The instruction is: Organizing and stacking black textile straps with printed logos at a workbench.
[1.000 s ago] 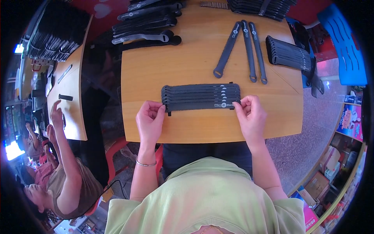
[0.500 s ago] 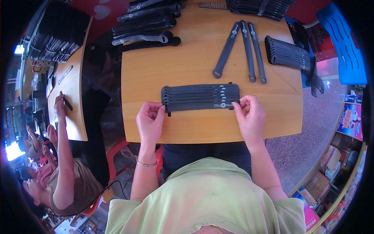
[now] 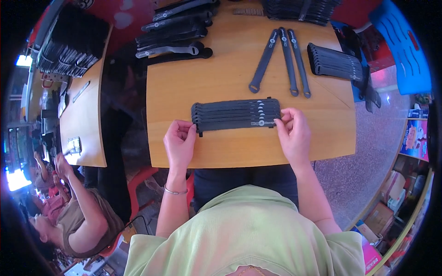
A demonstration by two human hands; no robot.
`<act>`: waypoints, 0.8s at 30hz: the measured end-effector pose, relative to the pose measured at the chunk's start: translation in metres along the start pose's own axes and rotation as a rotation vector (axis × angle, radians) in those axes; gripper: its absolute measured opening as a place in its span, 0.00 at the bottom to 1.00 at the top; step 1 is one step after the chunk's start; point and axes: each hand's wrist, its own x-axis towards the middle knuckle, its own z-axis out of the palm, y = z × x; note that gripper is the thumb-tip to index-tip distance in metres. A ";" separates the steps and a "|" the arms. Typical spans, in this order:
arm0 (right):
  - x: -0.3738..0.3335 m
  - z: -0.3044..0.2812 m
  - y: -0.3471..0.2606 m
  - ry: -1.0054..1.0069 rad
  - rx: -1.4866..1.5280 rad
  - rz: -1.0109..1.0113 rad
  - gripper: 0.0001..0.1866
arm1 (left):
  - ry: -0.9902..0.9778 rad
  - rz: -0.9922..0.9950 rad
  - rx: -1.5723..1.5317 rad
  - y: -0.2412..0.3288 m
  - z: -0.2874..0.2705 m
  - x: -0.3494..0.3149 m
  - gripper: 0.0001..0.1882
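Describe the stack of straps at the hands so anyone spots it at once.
Start at the wooden table in the middle. Near its front edge, find the flat stack of overlapping dark grey straps, the left hand at one end, right hand at the other. Unlike the three loose straps and the similar stack beyond, it has hands on it.
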 end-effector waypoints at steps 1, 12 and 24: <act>0.000 0.000 0.000 0.004 0.002 -0.002 0.15 | 0.006 0.009 0.017 0.000 0.000 -0.001 0.03; -0.005 -0.004 0.005 0.077 0.091 -0.077 0.11 | 0.060 0.171 0.037 -0.006 0.000 -0.014 0.04; -0.016 -0.013 -0.006 -0.118 -0.384 -0.555 0.17 | 0.287 0.832 -0.795 0.126 -0.082 -0.117 0.09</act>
